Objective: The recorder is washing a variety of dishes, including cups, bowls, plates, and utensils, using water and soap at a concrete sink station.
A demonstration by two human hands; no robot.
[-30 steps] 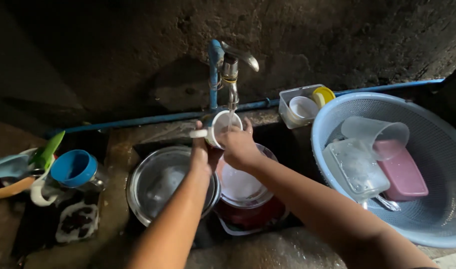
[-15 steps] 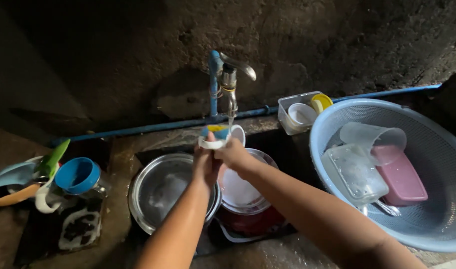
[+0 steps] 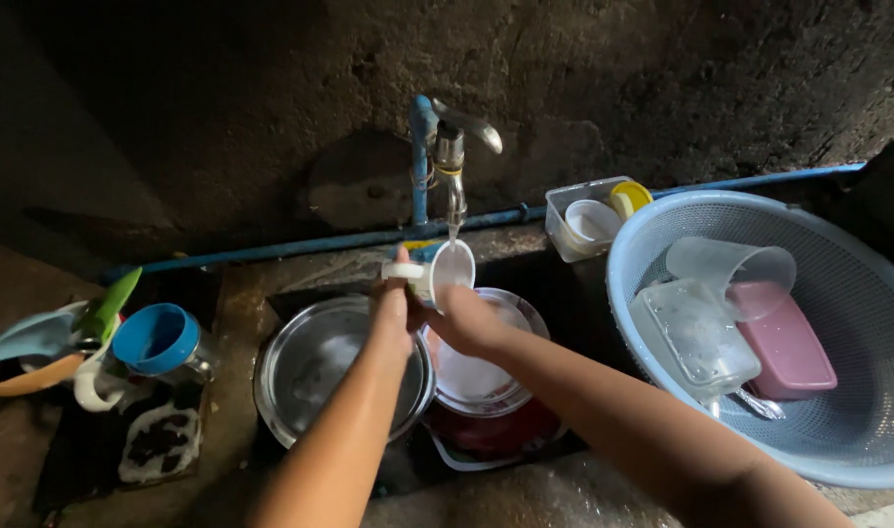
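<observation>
Both my hands grip the white mug (image 3: 441, 272) under the running tap (image 3: 454, 147): left hand (image 3: 392, 311) at its handle, right hand (image 3: 464, 321) beneath. Below them, steel pot (image 3: 310, 367); right, blue basket (image 3: 857, 293) with clear containers (image 3: 696, 337), pink box (image 3: 787, 347).

We hold one white mug (image 3: 445, 271) in both hands, left hand (image 3: 392, 311) and right hand (image 3: 466, 321), under running tap (image 3: 454, 147); steel bowl (image 3: 315, 367) below.
</observation>
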